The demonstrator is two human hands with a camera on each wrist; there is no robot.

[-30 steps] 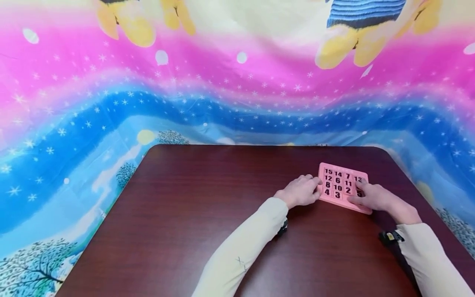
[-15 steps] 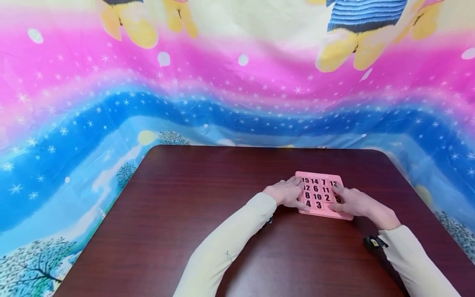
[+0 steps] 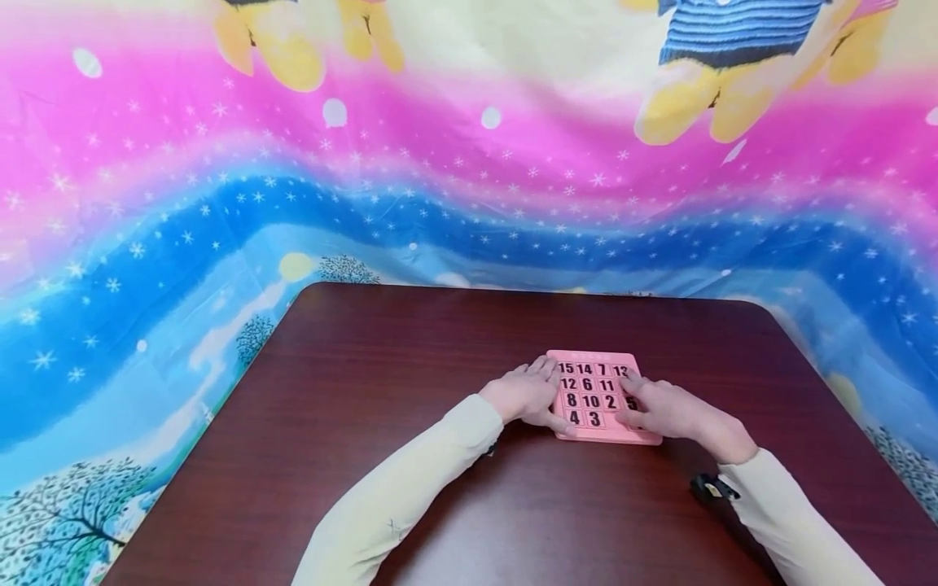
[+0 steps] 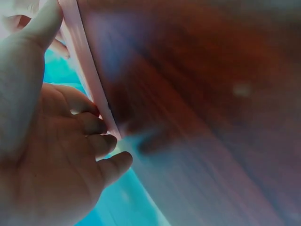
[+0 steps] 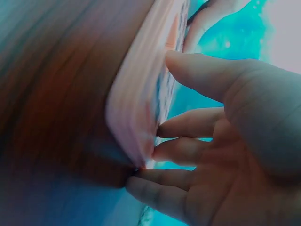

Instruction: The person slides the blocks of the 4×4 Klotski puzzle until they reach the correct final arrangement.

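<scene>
A pink number slide puzzle [image 3: 590, 394] lies on the dark brown table, its black numbers facing up. My left hand [image 3: 524, 394] grips its left edge, with the thumb at the near left corner. From the right side my right hand [image 3: 674, 408] holds it, thumb over the lower right of the face and fingers by the 13 and 5 tiles. Several tiles on that side are hidden under the hand. In the left wrist view my fingertips meet the side of the puzzle [image 4: 83, 56]. The right wrist view shows its thick rounded corner [image 5: 124, 113] beside my fingers.
The wooden table [image 3: 352, 391] has rounded far corners. Behind it hangs a cloth backdrop [image 3: 440, 179] printed with snowflakes, trees and yellow cartoon feet. A black wrist strap [image 3: 712, 488] shows at the right cuff.
The puzzle has moved left and toward me across the table, with both hands moving along. My left hand has shifted from touching the edge to gripping it with the thumb at the near corner.
</scene>
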